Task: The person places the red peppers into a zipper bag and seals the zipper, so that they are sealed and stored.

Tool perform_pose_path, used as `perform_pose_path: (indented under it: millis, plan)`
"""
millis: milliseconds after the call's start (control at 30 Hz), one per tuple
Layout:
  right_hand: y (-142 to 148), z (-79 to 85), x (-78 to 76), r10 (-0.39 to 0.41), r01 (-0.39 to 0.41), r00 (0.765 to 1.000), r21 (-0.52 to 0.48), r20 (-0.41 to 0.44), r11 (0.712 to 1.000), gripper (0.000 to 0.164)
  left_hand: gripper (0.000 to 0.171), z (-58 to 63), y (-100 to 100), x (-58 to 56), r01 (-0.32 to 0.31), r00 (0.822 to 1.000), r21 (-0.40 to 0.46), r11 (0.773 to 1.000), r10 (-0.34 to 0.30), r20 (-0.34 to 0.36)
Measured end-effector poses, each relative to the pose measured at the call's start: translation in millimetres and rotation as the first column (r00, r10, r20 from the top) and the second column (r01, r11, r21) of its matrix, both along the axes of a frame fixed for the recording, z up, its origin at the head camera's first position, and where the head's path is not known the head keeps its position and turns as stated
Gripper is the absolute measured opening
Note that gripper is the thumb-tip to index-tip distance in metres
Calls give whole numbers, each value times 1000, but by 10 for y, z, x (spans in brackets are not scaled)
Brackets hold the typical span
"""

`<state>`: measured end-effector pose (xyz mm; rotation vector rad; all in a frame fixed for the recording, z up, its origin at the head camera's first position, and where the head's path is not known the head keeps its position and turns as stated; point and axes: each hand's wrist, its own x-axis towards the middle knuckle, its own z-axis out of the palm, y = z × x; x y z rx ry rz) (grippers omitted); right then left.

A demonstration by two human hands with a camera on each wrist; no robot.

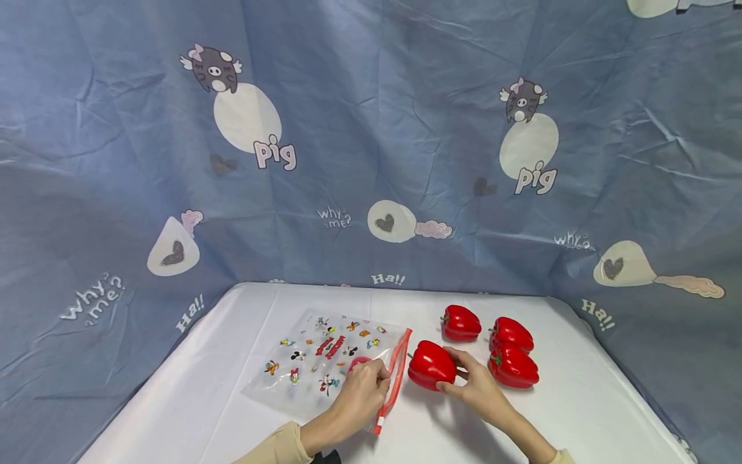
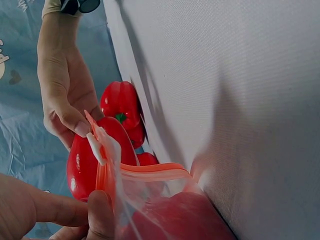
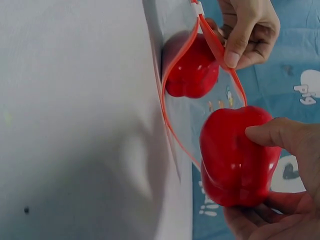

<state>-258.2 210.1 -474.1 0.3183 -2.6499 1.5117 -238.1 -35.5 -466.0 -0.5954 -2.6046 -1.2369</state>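
A clear zip bag (image 1: 290, 386) with cartoon prints lies on the table, its red-edged mouth facing right. My left hand (image 1: 362, 394) pinches the upper edge of that mouth and lifts it, so the mouth gapes in the right wrist view. Inside the bag sits one red bell pepper (image 3: 192, 70). Another red bell pepper (image 1: 431, 365) is gripped by my right hand (image 1: 476, 388), thumb on one side and fingers on the other. This held pepper is just outside the mouth, its green stem toward the bag.
Three more red bell peppers lie to the right on the white table (image 1: 556, 361): one at the back (image 1: 460, 323), and two close together, a farther one (image 1: 513, 334) and a nearer one (image 1: 513, 366). A blue printed cloth (image 1: 371, 129) hangs behind the table.
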Motion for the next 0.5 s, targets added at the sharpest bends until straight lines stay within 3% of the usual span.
perform_pose_path:
  millis: [167, 500]
  plan:
    - [-49, -28, 10, 7, -7, 1000, 21, 20, 1000, 68, 7, 1, 4, 9, -4, 1000, 1, 1000, 4, -14]
    - [-84, -80, 40, 99, -99, 994, -12, -41, 995, 64, 9, 1, 6, 13, -21, 999, 4, 1000, 21, -28]
